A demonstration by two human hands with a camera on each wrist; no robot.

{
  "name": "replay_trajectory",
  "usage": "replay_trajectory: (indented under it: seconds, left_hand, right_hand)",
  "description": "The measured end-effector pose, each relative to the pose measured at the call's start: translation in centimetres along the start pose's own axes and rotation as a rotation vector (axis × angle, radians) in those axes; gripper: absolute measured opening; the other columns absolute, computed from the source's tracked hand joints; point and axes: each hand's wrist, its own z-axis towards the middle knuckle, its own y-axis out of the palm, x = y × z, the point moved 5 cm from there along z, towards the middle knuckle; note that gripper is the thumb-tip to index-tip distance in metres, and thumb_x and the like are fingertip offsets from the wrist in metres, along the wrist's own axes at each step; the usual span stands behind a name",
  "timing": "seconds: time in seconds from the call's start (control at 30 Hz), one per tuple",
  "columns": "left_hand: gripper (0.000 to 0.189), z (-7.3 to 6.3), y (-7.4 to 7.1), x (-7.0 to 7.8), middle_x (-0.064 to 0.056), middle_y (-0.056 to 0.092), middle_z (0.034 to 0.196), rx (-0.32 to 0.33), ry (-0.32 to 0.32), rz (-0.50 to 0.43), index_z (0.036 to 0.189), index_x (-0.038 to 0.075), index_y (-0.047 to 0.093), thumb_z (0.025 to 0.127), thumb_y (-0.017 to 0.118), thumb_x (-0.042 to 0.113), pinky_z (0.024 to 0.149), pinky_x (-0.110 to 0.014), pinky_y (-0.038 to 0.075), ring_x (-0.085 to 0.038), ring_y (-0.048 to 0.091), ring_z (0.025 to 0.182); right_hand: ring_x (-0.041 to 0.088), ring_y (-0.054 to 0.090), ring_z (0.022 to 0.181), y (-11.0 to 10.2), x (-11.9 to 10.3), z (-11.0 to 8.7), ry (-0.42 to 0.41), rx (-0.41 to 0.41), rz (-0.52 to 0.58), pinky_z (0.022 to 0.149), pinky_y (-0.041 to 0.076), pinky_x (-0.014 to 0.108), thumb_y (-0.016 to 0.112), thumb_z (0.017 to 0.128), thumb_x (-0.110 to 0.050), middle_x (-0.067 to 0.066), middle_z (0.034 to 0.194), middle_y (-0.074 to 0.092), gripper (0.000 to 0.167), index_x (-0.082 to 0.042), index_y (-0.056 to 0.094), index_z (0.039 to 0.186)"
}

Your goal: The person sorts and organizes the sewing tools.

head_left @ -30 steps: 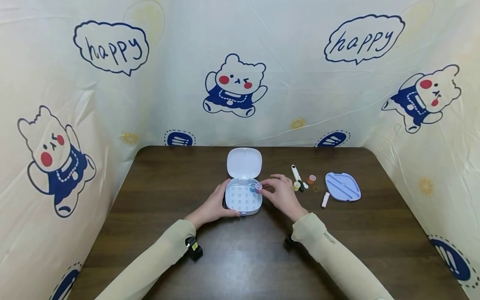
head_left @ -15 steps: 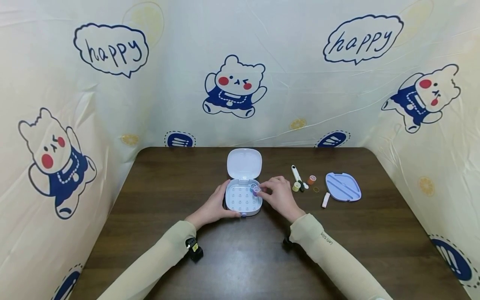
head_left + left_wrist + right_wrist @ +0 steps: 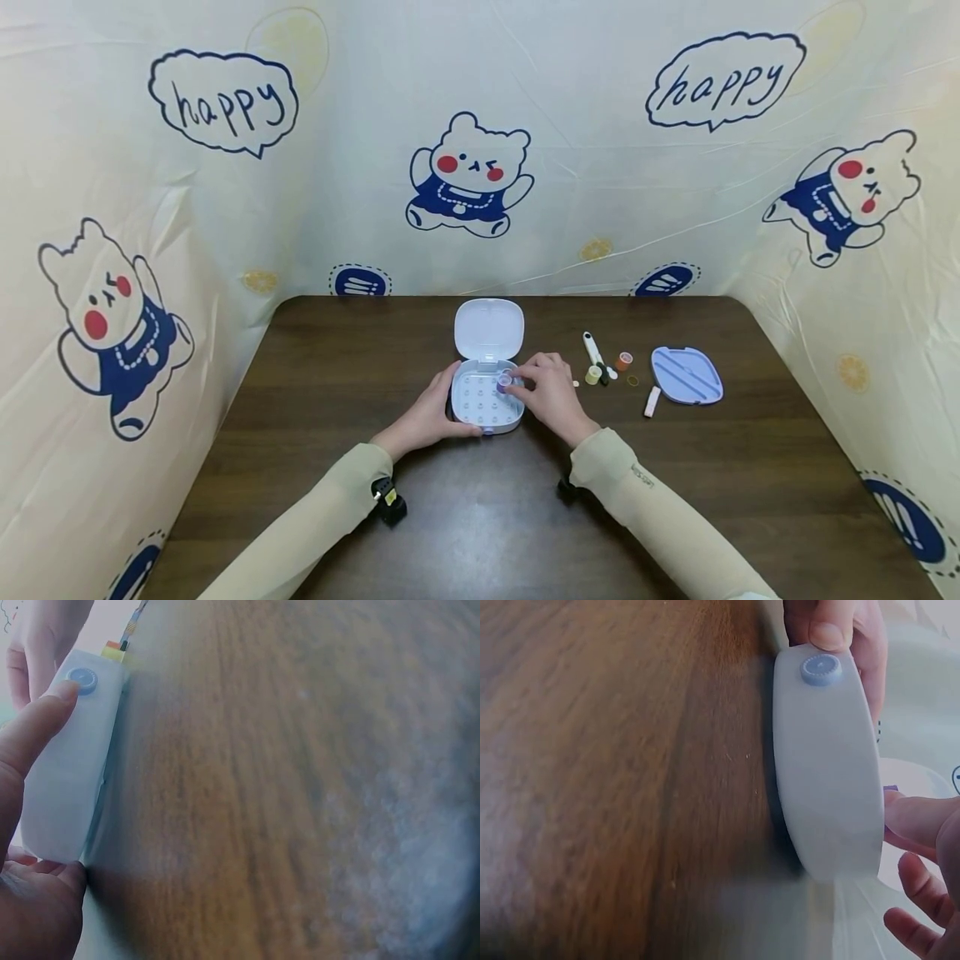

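Note:
A pale blue box [image 3: 487, 421] stands on the table with its hinged lid [image 3: 489, 329] raised; rows of small pegs [image 3: 480, 406] cover its floor. My left hand [image 3: 431, 407] grips the box's left side, its thumb [image 3: 45, 724] on the front by the round button [image 3: 82, 680]. Over the pegs, my right hand [image 3: 551, 387] pinches a small purple thread spool [image 3: 503, 383] between thumb and fingertips. In the right wrist view only a sliver of purple [image 3: 890, 788] shows past the box wall. A blue spool seen earlier behind it is mostly hidden now.
To the right lie a yellow spool [image 3: 593, 375], an orange spool [image 3: 624, 360], a slim white tool [image 3: 591, 346], a small ring [image 3: 633, 380] and a short white piece [image 3: 652, 402]. A periwinkle tray-like piece [image 3: 686, 375] lies farther right. A printed cloth hangs behind the table.
My right hand has shifted left and slightly toward me, carrying the purple spool from the box's right side farther in over the pegs. My left hand keeps its grip on the box.

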Motion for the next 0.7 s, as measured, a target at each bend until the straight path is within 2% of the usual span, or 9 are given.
replay_trajectory:
  seconds: [0.27, 0.47, 0.7]
  left_hand:
    - [0.128, -0.1, -0.1, 0.2, -0.022, 0.024, 0.167, 0.0, 0.001, -0.011, 0.167, 0.008, 0.012, 0.076, 0.093, 0.046, 0.12, -0.056, 0.032, -0.035, 0.034, 0.15]
    - [0.128, 0.0, 0.0, 0.1, -0.022, 0.024, 0.167, 0.004, 0.009, 0.002, 0.167, 0.007, 0.011, 0.076, 0.094, 0.045, 0.12, -0.055, 0.032, -0.035, 0.034, 0.15]
    - [0.128, 0.0, 0.1, 0.0, -0.022, 0.024, 0.166, 0.0, 0.006, 0.001, 0.167, 0.007, 0.011, 0.077, 0.094, 0.045, 0.12, -0.054, 0.032, -0.035, 0.035, 0.149]
  right_hand:
    - [0.025, 0.05, 0.095, 0.6, -0.5, 0.5, -0.004, 0.012, -0.004, 0.091, 0.039, 0.048, 0.086, 0.088, -0.024, 0.009, 0.095, 0.063, 0.023, -0.012, 0.084, 0.108]
    - [0.025, 0.049, 0.092, 0.9, -0.6, 0.8, -0.001, 0.036, -0.004, 0.086, 0.039, 0.046, 0.086, 0.087, -0.024, 0.008, 0.095, 0.061, 0.023, -0.013, 0.084, 0.107]
    - [0.024, 0.048, 0.093, 1.2, -0.5, 1.1, 0.042, 0.022, -0.017, 0.086, 0.038, 0.043, 0.086, 0.088, -0.025, 0.006, 0.095, 0.058, 0.024, -0.014, 0.084, 0.11]
